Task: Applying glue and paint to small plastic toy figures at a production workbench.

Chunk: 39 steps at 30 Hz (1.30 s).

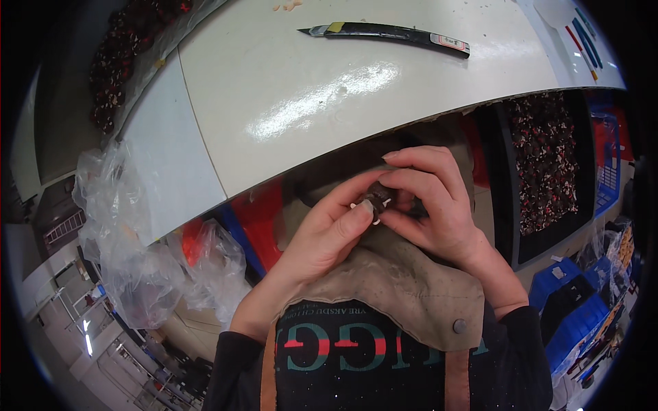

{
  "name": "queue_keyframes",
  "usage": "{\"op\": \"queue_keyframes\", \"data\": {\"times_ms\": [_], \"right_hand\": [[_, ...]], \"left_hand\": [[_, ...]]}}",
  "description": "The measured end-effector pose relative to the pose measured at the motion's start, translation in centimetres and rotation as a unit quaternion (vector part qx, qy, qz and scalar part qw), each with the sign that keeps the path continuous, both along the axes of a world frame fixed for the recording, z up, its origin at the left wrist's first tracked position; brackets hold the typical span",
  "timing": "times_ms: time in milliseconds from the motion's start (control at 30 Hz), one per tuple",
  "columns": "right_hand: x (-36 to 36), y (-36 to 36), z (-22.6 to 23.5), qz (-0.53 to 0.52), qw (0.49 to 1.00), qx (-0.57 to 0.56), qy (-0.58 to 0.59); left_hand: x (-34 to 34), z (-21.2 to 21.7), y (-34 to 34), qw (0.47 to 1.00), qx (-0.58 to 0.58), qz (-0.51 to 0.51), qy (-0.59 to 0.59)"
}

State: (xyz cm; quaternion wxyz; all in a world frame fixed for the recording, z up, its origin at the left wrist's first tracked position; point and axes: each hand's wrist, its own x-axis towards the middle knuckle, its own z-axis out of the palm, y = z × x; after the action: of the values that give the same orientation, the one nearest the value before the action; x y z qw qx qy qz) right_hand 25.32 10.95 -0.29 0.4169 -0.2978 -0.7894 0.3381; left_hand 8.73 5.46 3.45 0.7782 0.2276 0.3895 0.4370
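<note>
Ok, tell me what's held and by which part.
A dark-brown piece with white bits; the left hand grips its lower left, right hand contact unclear.

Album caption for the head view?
Left hand and right hand hold a small brown piece; utility knife on white table.

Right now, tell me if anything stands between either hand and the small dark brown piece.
Nothing visible does: the left hand and right hand both hold the small dark brown piece; the black cutter lies apart on the white table.
</note>
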Motion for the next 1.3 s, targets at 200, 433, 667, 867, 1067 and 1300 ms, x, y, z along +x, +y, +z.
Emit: {"op": "queue_keyframes", "data": {"times_ms": [200, 433, 667, 867, 1067, 1300], "right_hand": [[0.7, 0.0, 0.2, -0.002, 1.0, -0.004, -0.005], [1.0, 0.2, 0.9, 0.003, 1.0, 0.013, -0.008], [0.7, 0.1, 1.0, 0.002, 0.999, 0.031, -0.01], [0.2, 0.0, 0.6, -0.013, 0.999, 0.047, 0.005], [-0.2, -0.2, 0.4, -0.011, 0.999, 0.043, 0.009], [-0.6, -0.7, 0.4, -0.016, 1.0, -0.001, 0.017]], "left_hand": [[0.7, -0.1, 0.2, 1.0, -0.004, -0.006, -0.022], [0.7, 0.1, 0.0, 0.999, 0.004, -0.007, -0.033], [0.1, -0.3, -0.6, 0.998, -0.014, 0.001, -0.06], [-0.4, -0.3, -0.8, 0.997, -0.072, 0.004, -0.014], [-0.8, -0.5, -0.9, 0.997, -0.068, 0.006, -0.041], [-1.3, -1.0, -1.2, 0.998, -0.013, -0.011, -0.055]]}}
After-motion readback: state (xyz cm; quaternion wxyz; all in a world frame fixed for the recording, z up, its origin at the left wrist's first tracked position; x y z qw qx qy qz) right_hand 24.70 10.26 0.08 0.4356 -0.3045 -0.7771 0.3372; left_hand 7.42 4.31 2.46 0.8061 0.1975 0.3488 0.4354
